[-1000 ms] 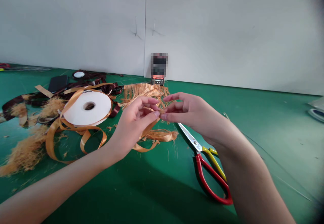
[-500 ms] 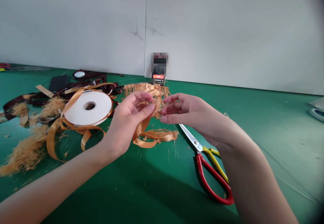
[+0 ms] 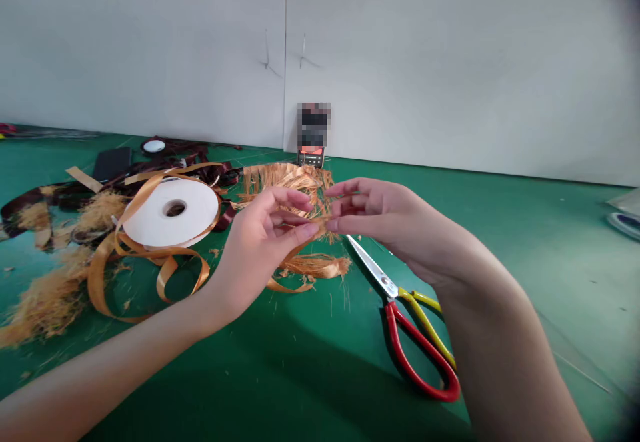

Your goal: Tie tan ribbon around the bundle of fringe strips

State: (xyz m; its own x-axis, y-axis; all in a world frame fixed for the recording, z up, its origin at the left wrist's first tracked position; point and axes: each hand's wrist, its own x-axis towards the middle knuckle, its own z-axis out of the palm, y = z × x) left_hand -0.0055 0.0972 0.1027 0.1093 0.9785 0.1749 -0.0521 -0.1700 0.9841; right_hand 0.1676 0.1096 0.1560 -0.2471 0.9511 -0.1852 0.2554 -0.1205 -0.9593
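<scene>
My left hand point(image 3: 260, 245) and my right hand point(image 3: 385, 222) meet fingertip to fingertip above the green table point(image 3: 310, 375). Both pinch a strip of orange ribbon point(image 3: 295, 265) whose edge is frayed into loose threads. The strip hangs down from my left fingers and curls onto the table below. A white ribbon spool point(image 3: 170, 212) with orange ribbon looped around it lies to the left of my left hand. Scissors point(image 3: 410, 322) with red and yellow handles lie under my right wrist, blades pointing toward the hands.
Piles of frayed orange fibre point(image 3: 45, 302) and dark brown ribbon point(image 3: 30, 199) cover the table's left side. More frayed ribbon point(image 3: 287, 179) lies behind my hands. A small device point(image 3: 311, 157) stands against the white wall. A black phone point(image 3: 113, 162) lies at far left.
My hands came apart slightly half a second ago and have closed together again on the ribbon. The hanging strip shifted a little. Everything else stayed put.
</scene>
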